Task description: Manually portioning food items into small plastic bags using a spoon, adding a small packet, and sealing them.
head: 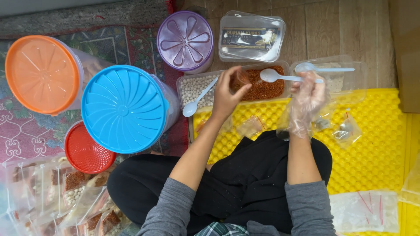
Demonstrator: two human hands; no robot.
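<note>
Small clear plastic pouch [240, 79], pinched in bare left hand [226, 97], sat over the tray of red flakes [265, 88]. Gloved right hand [307, 99] gripped a white plastic spoon [280, 77] (crinkled film glove). Beneath: yellow dimpled foam mat [372, 148], wooden floor [332, 30].

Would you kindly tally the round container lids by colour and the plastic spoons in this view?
Orange lid: 1
Blue lid: 1
Purple lid: 1
Red lid: 1
Plastic spoons: 3 (one by the left hand, two by the gloved right hand)
Total: 7
</note>
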